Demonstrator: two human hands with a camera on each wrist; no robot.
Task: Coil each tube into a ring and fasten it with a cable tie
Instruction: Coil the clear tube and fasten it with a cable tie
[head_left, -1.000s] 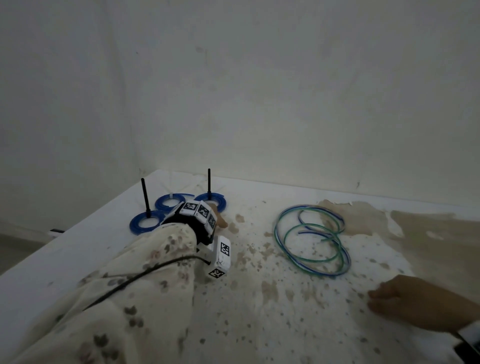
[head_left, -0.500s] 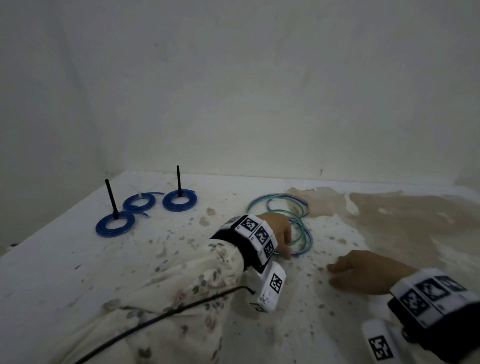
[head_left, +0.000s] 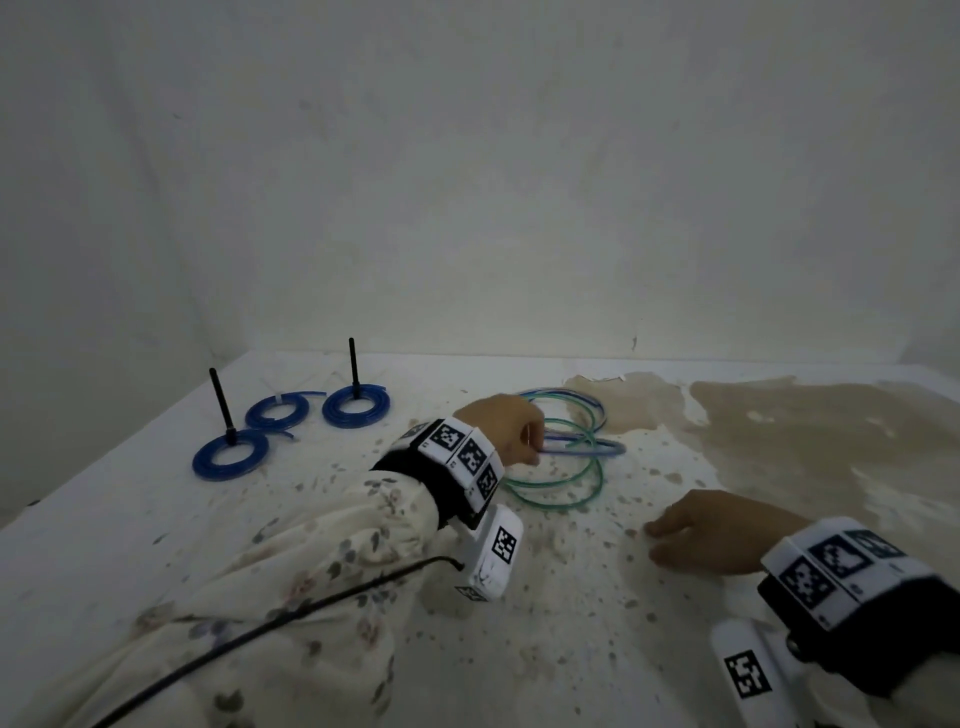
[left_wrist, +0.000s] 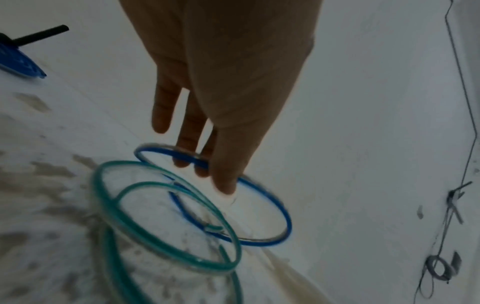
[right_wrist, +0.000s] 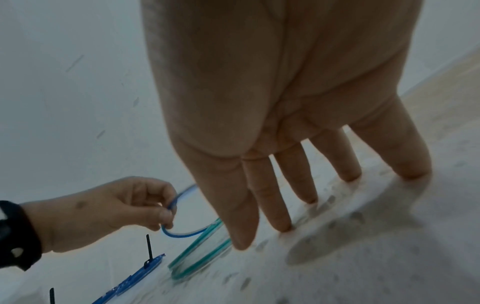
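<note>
Three blue coils (head_left: 356, 413) already lie tied at about ten o'clock on the table (head_left: 130, 530), two of them with a black cable tie standing straight up; from the head view the job has moved on to the loose tubes. The left hand (head_left: 506, 428) has its fingers curled onto the blue tube (head_left: 597, 448), which overlaps the green tube (head_left: 566, 483) just past the middle of the table, towards one o'clock. The right hand (head_left: 711, 535) lies flat at four o'clock, near the loops but apart from them.

The left wrist view is blurred, yet it shows the left hand's fingertips (left_wrist: 223, 185) on the far arc of the blue tube (left_wrist: 272, 203), with the green tube (left_wrist: 166, 218) crossing beneath it at seven o'clock.

From the right wrist view, the left hand (right_wrist: 124, 207) pinches the blue tube (right_wrist: 182, 233) between thumb and curled fingers, lifting its near end off the green tube (right_wrist: 197, 255). The right hand (right_wrist: 285, 127) is spread wide, fingertips resting on the table, holding nothing.

I'd judge this the start of a fresh tube: picking blue free of green. Next it wants drawing clear without dragging the green loops, then winding tighter with both hands. I see no spare cable tie.
</note>
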